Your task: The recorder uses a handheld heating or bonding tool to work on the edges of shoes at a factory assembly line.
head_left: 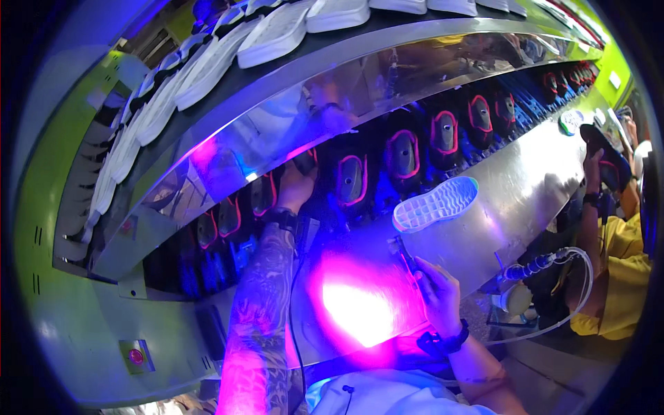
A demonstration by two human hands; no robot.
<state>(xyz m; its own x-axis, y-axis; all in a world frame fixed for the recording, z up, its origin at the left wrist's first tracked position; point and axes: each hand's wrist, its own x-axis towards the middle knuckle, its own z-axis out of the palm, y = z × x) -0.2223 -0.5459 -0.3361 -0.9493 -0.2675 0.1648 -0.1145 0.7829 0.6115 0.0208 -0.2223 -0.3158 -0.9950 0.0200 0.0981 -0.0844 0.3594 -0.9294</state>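
My left hand reaches into the lower row. Its fingers are closed around a dark shoe upper with a red edge, though the fingertips are partly hidden. My right hand grips the dark handle of a slim brush, its head pointing up and to the left. Just beyond the brush, a pale shoe sole lies on the metal ledge with its grid of ridges facing up. Right of my left hand stands another dark upper with a red outline.
Several white soles line the upper belt above a shiny metal guard. A co-worker in yellow stands at right, holding a dark shoe. A coiled hose hangs nearby. A red button is at lower left.
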